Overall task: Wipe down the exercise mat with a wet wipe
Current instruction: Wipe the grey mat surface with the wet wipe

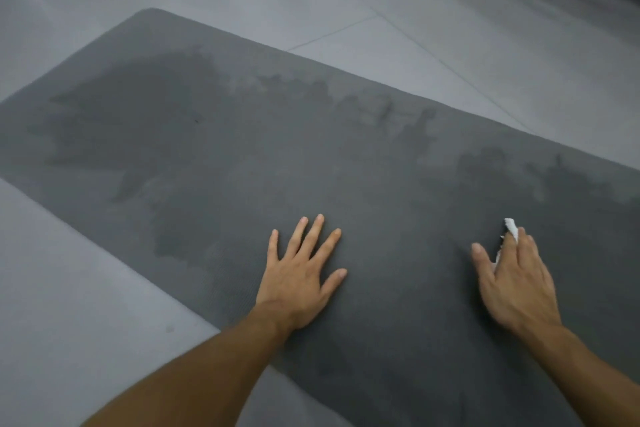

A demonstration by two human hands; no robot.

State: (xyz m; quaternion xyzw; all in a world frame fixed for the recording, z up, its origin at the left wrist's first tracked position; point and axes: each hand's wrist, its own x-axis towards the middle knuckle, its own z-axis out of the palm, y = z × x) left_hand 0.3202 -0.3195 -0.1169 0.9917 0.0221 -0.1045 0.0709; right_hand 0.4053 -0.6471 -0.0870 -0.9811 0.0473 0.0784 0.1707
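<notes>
Exercise mat (311, 166), dark grey, is lying flat on a pale tiled floor (485, 10), stretching across the view from about 10 o'clock to about 4 o'clock, with one rounded corner showing toward 11 o'clock. Darker damp patches (138, 107) are showing on its surface, the largest sitting toward 10 o'clock and a broken band of smaller ones trailing along the far edge toward 3 o'clock.

Toward 6 o'clock, the left hand (301, 274) is resting palm down on the mat with its fingers straight and spread wide, holding nothing. Well apart from it, toward 4 o'clock, the right hand (516, 281) is lying palm down too, its fingers nearly straight and close together and its thumb out to the side, pressing a white wet wipe (512, 227) against the mat. Most of the wipe is hiding under the fingers; a crumpled end is poking out past the fingertips, and a sliver is showing between thumb and forefinger. Both bare forearms are reaching in from the lower edge.
</notes>
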